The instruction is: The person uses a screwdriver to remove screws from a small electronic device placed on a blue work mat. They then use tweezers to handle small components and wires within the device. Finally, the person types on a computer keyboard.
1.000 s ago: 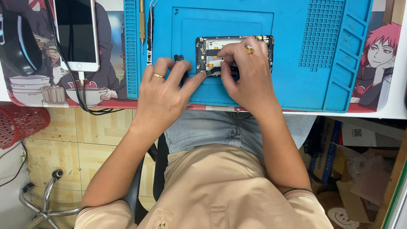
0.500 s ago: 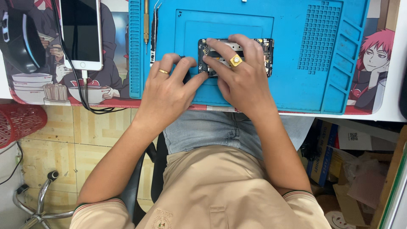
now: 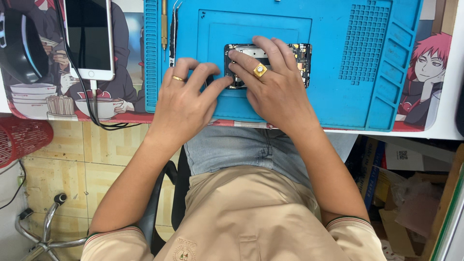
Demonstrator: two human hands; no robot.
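On the blue mat (image 3: 338,96), my right hand (image 3: 270,92) presses flat on the opened phone (image 3: 299,58), left hand (image 3: 186,101) fingertips steadying its edge, gripping nothing; hard pressure could crack exposed parts.

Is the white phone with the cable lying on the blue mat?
No, the white phone lies on the illustrated desk mat, left of the blue work mat where both hands work.

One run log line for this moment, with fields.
left hand: steadies opened phone | right hand: fingers on phone | surface: blue mat
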